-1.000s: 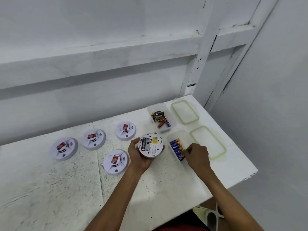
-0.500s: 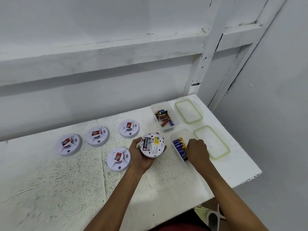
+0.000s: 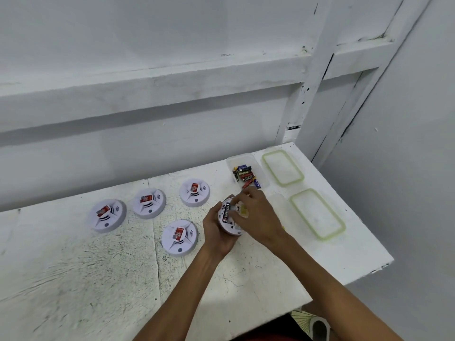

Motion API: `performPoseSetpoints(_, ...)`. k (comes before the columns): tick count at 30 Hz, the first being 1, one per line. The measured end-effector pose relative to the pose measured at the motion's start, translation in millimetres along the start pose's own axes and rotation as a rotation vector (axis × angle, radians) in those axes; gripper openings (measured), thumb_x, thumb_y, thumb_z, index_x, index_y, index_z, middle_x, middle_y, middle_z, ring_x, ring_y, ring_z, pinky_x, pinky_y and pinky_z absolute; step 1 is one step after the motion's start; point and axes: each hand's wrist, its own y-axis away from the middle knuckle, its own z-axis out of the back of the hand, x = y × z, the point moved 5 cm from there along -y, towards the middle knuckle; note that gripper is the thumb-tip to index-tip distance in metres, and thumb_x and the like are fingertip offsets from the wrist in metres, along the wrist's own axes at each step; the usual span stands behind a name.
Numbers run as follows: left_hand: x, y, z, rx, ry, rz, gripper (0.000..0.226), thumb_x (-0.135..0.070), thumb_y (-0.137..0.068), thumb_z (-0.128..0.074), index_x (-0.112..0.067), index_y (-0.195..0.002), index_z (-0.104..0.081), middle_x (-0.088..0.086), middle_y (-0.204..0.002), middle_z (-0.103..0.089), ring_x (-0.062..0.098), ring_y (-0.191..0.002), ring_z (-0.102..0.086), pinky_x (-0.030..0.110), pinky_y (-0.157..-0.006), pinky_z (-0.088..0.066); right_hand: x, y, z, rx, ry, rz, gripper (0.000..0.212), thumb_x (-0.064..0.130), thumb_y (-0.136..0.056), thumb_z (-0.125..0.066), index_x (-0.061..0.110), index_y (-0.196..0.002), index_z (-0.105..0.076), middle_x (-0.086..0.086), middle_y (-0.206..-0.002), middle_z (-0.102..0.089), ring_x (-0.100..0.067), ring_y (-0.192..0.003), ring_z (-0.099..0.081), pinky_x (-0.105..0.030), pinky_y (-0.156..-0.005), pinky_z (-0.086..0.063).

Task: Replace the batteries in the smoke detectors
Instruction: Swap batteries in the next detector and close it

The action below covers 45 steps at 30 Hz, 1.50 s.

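My left hand cups a white smoke detector with its back up, and a black battery sits in its compartment. Over that back rests my right hand, fingers bunched together; whatever is between them is hidden. Several other detectors lie face up on the table: one at the left, one beside it, one further back and one nearest me. A clear box at the back holds several loose batteries. A second clear box is mostly covered by my right hand.
Two green-rimmed lids, one at the back and one nearer, lie at the right of the white table. The table's right edge drops off just past them. A white wall runs close behind.
My right hand has left the nearer battery box and moved left onto the back of the detector. My left hand still holds the detector in the same place.
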Motion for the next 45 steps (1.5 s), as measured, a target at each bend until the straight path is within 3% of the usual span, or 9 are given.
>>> performPoseSetpoints(4, 1, 2, -5, -0.013, 0.01, -0.028, 0.04, -0.032, -0.102, -0.043, -0.009, -0.098, -0.076, 0.008, -0.106, -0.071, 0.023, -0.101, -0.07, 0.034, -0.086, -0.055, 12, -4, -11, 0.03, 0.069, 0.059, 0.033, 0.035, -0.086, -0.068, 0.015, -0.112, -0.065, -0.001, -0.116, -0.05, -0.017, -0.109, -0.044, -0.028, -0.084, -0.048)
performPoseSetpoints(8, -3, 0, -1, -0.063, -0.003, -0.051, 0.037, -0.031, -0.101, -0.045, -0.008, -0.101, -0.075, 0.009, -0.108, -0.07, 0.024, -0.105, -0.067, 0.034, -0.095, -0.046, 15, -9, -11, 0.076, 0.105, 0.098, 0.039, 0.037, -0.082, -0.07, 0.013, -0.113, -0.065, -0.003, -0.115, -0.053, -0.02, -0.109, -0.046, -0.032, -0.087, -0.05)
performPoseSetpoints(15, -2, 0, 7, -0.092, -0.023, -0.034, 0.035, -0.032, -0.1, -0.044, -0.01, -0.103, -0.072, 0.009, -0.106, -0.071, 0.024, -0.1, -0.07, 0.036, -0.082, -0.056, 20, -13, -13, 0.209, 0.226, 0.169, 0.042, 0.035, -0.082, -0.067, 0.009, -0.115, -0.066, -0.006, -0.113, -0.059, -0.023, -0.104, -0.05, -0.037, -0.083, -0.051)
performPoseSetpoints(21, 3, 1, 11, -0.13, -0.031, -0.009, 0.032, -0.031, -0.101, -0.046, -0.011, -0.101, -0.071, 0.01, -0.103, -0.071, 0.024, -0.1, -0.071, 0.036, -0.084, -0.053, 22, -8, -21, 0.229, 0.291, 0.236, 0.025, 0.027, -0.075, -0.066, 0.008, -0.092, -0.068, -0.006, -0.085, -0.058, -0.021, -0.078, -0.048, -0.04, -0.059, -0.052)
performPoseSetpoints(31, -9, -1, 5, -0.099, -0.112, -0.074, 0.026, -0.029, -0.093, -0.052, -0.01, -0.105, -0.066, 0.009, -0.101, -0.066, 0.022, -0.098, -0.068, 0.034, -0.08, -0.055, 25, -13, -25, 0.245, 0.362, 0.28, 0.026, 0.024, -0.078, -0.055, 0.006, -0.093, -0.067, -0.007, -0.086, -0.066, -0.027, -0.086, -0.051, -0.043, -0.063, -0.054)
performPoseSetpoints(36, -11, -1, -1, -0.066, -0.086, -0.088, 0.028, -0.031, -0.091, -0.052, -0.01, -0.104, -0.067, 0.007, -0.097, -0.066, 0.021, -0.097, -0.068, 0.03, -0.079, -0.056, 30, -10, -29, 0.194, 0.401, 0.319, 0.034, 0.022, -0.082, -0.053, 0.009, -0.111, -0.063, -0.008, -0.096, -0.068, -0.03, -0.094, -0.055, -0.038, -0.059, -0.055)
performPoseSetpoints(38, -10, 1, 1, -0.077, -0.059, -0.077, 0.028, -0.033, -0.093, -0.052, -0.011, -0.103, -0.067, 0.006, -0.092, -0.065, 0.02, -0.094, -0.068, 0.027, -0.077, -0.055, 30, -5, -36, 0.22, 0.424, 0.388, 0.034, 0.021, -0.087, -0.047, 0.01, -0.116, -0.061, -0.008, -0.101, -0.066, -0.031, -0.097, -0.054, -0.04, -0.067, -0.056)
performPoseSetpoints(41, -6, 1, 8, -0.102, 0.005, -0.052, 0.033, -0.035, -0.099, -0.049, -0.01, -0.104, -0.07, 0.006, -0.09, -0.065, 0.021, -0.097, -0.065, 0.027, -0.086, -0.047, 32, 2, -44, 0.22, 0.604, 0.64, 0.017, 0.009, -0.081, -0.069, 0.008, -0.098, -0.073, -0.005, -0.096, -0.067, -0.026, -0.086, -0.062, -0.043, -0.088, -0.053)
performPoseSetpoints(45, -8, 4, 14, -0.111, 0.004, -0.066, 0.043, -0.035, -0.094, -0.048, -0.004, -0.093, -0.078, 0.009, -0.088, -0.072, 0.023, -0.088, -0.075, 0.029, -0.073, -0.06, 27, 5, -56, 0.209, 0.544, 0.687, 0.017, 0.01, -0.088, -0.062, 0.009, -0.102, -0.071, -0.006, -0.106, -0.066, -0.026, -0.096, -0.057, -0.042, -0.094, -0.047)
